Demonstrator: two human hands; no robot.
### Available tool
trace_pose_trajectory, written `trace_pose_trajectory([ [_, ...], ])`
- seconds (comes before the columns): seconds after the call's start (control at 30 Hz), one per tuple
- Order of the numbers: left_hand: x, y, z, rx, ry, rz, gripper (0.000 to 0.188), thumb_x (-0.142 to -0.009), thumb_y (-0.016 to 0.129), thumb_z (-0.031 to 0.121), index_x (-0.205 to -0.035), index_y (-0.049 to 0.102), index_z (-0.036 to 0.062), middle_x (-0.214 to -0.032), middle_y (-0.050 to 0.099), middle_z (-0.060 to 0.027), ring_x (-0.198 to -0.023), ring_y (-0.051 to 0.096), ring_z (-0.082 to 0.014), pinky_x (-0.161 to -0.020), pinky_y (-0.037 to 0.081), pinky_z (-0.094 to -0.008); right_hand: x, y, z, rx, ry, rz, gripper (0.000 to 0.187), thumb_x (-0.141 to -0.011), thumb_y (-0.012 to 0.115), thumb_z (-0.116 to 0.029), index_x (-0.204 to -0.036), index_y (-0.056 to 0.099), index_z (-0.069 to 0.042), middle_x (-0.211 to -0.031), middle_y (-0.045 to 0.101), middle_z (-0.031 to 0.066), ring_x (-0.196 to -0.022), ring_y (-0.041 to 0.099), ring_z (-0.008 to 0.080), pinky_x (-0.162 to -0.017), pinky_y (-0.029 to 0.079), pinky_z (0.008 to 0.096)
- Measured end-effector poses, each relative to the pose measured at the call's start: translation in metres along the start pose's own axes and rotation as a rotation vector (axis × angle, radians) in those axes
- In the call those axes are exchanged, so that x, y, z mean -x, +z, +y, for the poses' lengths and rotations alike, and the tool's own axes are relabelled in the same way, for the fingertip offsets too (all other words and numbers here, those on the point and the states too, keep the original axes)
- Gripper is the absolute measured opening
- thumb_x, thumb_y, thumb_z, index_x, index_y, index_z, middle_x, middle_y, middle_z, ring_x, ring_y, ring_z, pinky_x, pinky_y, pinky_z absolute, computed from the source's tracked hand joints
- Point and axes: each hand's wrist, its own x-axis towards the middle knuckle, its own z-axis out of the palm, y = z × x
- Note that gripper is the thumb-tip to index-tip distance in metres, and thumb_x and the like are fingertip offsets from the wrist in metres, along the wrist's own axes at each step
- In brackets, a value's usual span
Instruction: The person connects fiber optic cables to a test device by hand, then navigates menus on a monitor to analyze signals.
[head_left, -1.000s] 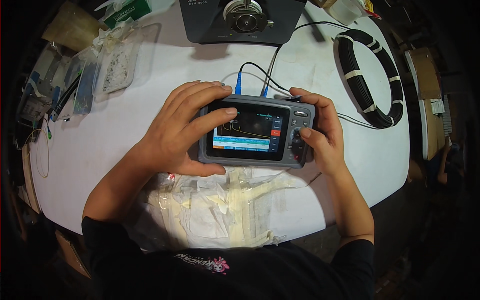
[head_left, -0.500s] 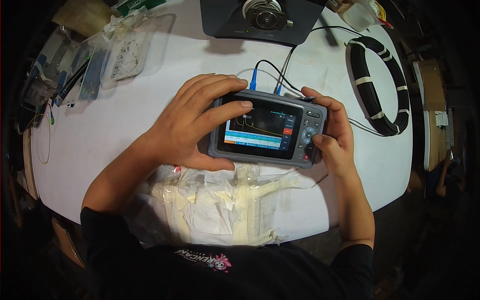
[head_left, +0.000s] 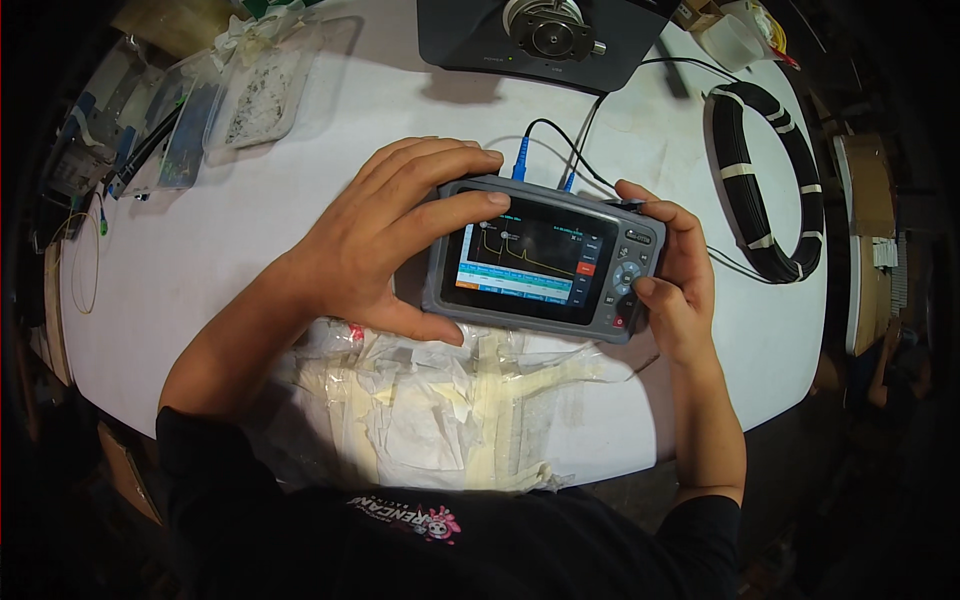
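Note:
A grey handheld fibre-optic tester (head_left: 632, 245) is between my hands, its screen (head_left: 530, 262) facing up with a yellow trace line and a table below it. My left hand (head_left: 365, 240) spans its left end, fingers along the top edge, index fingertip over the screen's upper left corner and thumb at the bottom edge. My right hand (head_left: 685, 290) grips the right end, thumb at the edge of the round keypad (head_left: 627, 278) and fingers behind and above. From the tester's top edge rise two blue fibre connectors, a larger one (head_left: 520, 158) and a smaller one (head_left: 569, 183), with black cables.
Taped white padding (head_left: 420, 420) covers the table's near edge before me. A black cable coil (head_left: 738, 185) lies on the right. A dark machine (head_left: 470, 40) stands at the back. On the left are a clear plastic tray (head_left: 262, 105) and a thin yellow fibre (head_left: 78, 290) with a green connector.
The whole view has shifted and turned slightly. Both hands keep about the same hold on the tester. On the screen, a second round marker now shows by the trace.

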Motion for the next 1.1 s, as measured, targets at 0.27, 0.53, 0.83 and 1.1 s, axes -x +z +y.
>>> trace_pose_trajectory([
  [0.27, 0.000, 0.000, 0.000, 0.002, 0.000, -0.005, 0.096, -0.070, 0.085, 0.059, -0.145, 0.054, 0.0085, -0.146, 0.053, -0.0207, -0.132, 0.053, -0.0424, -0.110, 0.042, -0.0556, -0.001, -0.005, 0.006, 0.013, -0.028, -0.043, 0.066, -0.076, 0.063, -0.008, -0.140, 0.046, 0.001, -0.155, 0.045, 0.0226, -0.140, 0.051, 0.0314, -0.119, 0.038, 0.0447],
  [0.53, 0.000, -0.005, -0.001, 0.006, -0.004, -0.047, 0.099, -0.067, 0.084, 0.063, -0.144, 0.054, 0.0095, -0.146, 0.053, -0.0211, -0.133, 0.053, -0.0431, -0.110, 0.043, -0.0551, 0.000, -0.004, 0.005, -0.005, -0.017, -0.029, 0.067, -0.077, 0.067, -0.011, -0.139, 0.046, 0.000, -0.154, 0.046, 0.0227, -0.140, 0.051, 0.0307, -0.119, 0.038, 0.0443],
  [0.83, -0.001, -0.014, -0.006, -0.016, 0.004, -0.130, 0.106, -0.063, 0.087, 0.069, -0.146, 0.052, 0.0112, -0.149, 0.052, -0.0227, -0.137, 0.050, -0.0448, -0.112, 0.041, -0.0549, 0.000, -0.005, 0.007, 0.013, -0.044, -0.037, 0.066, -0.080, 0.071, -0.015, -0.139, 0.046, 0.000, -0.154, 0.046, 0.0225, -0.138, 0.052, 0.0311, -0.117, 0.040, 0.0441],
  [1.1, 0.003, -0.014, -0.006, -0.036, -0.015, -0.131, 0.107, -0.060, 0.089, 0.067, -0.145, 0.053, 0.0124, -0.149, 0.050, -0.0215, -0.138, 0.049, -0.0447, -0.112, 0.042, -0.0551, -0.001, -0.006, 0.004, -0.003, -0.034, -0.046, 0.066, -0.080, 0.070, -0.014, -0.140, 0.046, 0.000, -0.154, 0.046, 0.0228, -0.139, 0.052, 0.0322, -0.118, 0.040, 0.0447],
])
